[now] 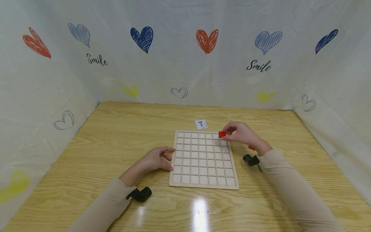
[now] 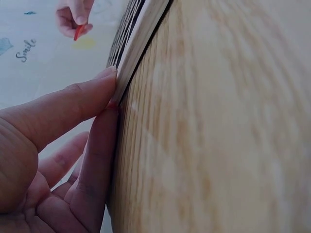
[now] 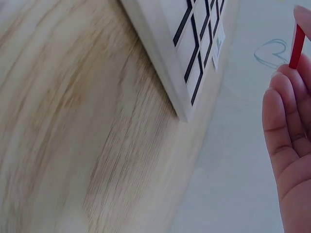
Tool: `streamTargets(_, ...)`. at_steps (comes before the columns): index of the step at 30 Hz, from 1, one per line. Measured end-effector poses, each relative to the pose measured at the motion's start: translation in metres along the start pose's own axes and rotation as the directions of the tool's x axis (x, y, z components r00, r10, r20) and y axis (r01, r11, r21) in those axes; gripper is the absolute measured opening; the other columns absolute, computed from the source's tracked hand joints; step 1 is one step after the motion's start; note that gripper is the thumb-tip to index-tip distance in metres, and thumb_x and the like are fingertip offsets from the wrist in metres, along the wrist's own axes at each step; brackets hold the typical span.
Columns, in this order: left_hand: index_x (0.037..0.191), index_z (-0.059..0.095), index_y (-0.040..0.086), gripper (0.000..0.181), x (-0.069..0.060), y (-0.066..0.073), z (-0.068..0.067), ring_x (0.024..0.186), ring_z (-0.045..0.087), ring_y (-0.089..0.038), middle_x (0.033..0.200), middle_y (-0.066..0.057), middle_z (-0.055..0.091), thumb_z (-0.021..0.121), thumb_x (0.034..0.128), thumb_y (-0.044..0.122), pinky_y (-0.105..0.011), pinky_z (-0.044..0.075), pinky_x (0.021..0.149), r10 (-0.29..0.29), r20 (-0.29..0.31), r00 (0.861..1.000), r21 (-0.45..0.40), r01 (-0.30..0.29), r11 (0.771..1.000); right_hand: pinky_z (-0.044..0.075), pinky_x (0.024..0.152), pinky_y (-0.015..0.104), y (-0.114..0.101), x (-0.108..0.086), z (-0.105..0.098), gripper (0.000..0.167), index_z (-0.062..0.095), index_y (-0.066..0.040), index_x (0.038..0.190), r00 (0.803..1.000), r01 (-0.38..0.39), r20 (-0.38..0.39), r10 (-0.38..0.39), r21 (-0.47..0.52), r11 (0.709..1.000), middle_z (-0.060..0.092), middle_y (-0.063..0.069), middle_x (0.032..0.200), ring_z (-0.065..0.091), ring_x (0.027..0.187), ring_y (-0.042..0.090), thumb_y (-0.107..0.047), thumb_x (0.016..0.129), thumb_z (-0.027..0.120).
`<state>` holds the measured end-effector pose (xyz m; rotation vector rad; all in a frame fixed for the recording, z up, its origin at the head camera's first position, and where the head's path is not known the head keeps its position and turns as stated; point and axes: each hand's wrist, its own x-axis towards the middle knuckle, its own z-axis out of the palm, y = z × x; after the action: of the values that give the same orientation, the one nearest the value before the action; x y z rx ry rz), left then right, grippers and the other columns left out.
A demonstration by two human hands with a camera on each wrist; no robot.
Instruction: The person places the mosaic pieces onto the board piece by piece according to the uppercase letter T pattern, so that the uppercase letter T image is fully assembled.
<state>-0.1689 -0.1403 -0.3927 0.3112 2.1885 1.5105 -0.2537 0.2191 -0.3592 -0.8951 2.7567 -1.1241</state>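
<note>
A pale wooden board (image 1: 203, 159) divided into a grid of square cells lies on the table. My right hand (image 1: 242, 133) pinches a red square tile (image 1: 222, 134) between thumb and fingers, over the board's far right corner. Seen edge-on in the right wrist view, the tile (image 3: 297, 46) is thin and flat, raised off the board. At the board's left side, my left hand (image 1: 156, 159) rests its thumb and a fingertip against the edge, spread apart along it. The left wrist view shows those fingertips touching the wooden rim (image 2: 138, 43).
A small card (image 1: 201, 124) printed with a grid and a red and green figure lies just beyond the board. Another red piece (image 1: 251, 147) and a green piece (image 1: 260, 168) show partly beside the right wrist. Printed curtains surround the wooden table (image 1: 130, 129).
</note>
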Motion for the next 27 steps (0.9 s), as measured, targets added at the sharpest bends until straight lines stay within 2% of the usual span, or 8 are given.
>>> streamTargets(8,0.134,0.046,-0.001,0.070,0.000,-0.001,0.000,0.077,0.061,-0.020,0.094,-0.012,0.051,0.078,0.0719,-0.002,-0.032,0.051,0.070,0.000,0.001,1.000,0.004,0.000,1.000,0.047,0.072,0.038,-0.010,0.011,0.009,0.024,0.068,-0.003,0.093,0.999,0.034,0.017,-0.035,0.027,0.999,0.062,0.003,0.086,0.055,0.077,0.018,-0.014,0.075,0.079)
streamTargets(17,0.133,0.047,-0.001,0.070,0.001,-0.002,0.000,0.076,0.061,-0.019,0.094,-0.013,0.052,0.078,0.0712,-0.003,-0.032,0.051,0.070,-0.004,-0.007,1.000,-0.004,0.004,1.000,0.048,0.070,0.033,-0.016,0.023,0.019,0.020,0.069,-0.003,0.089,0.996,0.081,0.032,-0.082,0.033,0.996,0.063,0.002,0.084,0.054,0.074,0.017,-0.010,0.073,0.079)
streamTargets(27,0.133,0.047,0.001,0.070,0.002,-0.003,0.000,0.076,0.061,-0.019,0.095,-0.013,0.052,0.079,0.0713,0.000,-0.031,0.051,0.069,-0.005,-0.011,1.000,0.009,0.005,1.000,0.047,0.069,0.031,-0.026,0.032,0.031,0.022,0.069,-0.001,0.091,0.996,0.044,0.071,-0.047,0.053,0.998,0.062,0.004,0.084,0.054,0.075,0.018,-0.012,0.074,0.079)
